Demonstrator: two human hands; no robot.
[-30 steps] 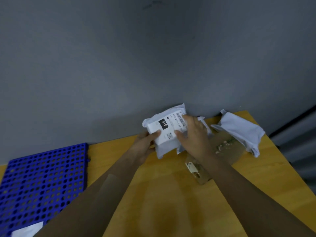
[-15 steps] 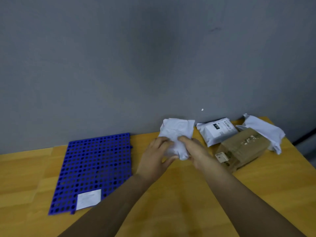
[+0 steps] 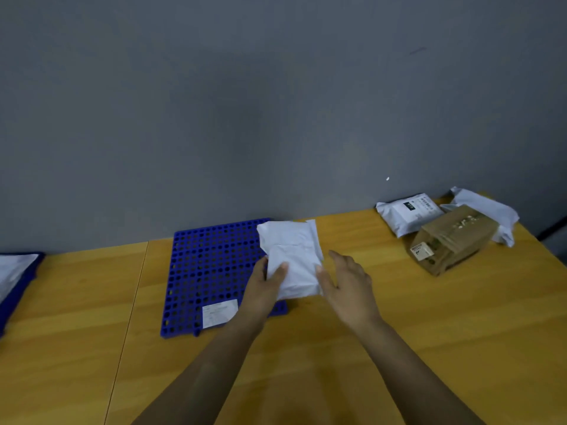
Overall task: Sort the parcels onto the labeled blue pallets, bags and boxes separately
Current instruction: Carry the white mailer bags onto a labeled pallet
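As the bag (image 3: pixel 291 256) seems meant for this pallet (image 3: pixel 211 265), the left hand (image 3: pixel 264 289) grips its near corner above the pallet's right edge; the right hand (image 3: pixel 349 286), fingers loose, only touches its side.

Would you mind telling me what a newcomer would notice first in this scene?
The white bag stands out, gripped by the left hand over the blue pallet's right edge, the right hand open beside it. Next come the brown box, the labelled bag and another bag at the table's far right corner.
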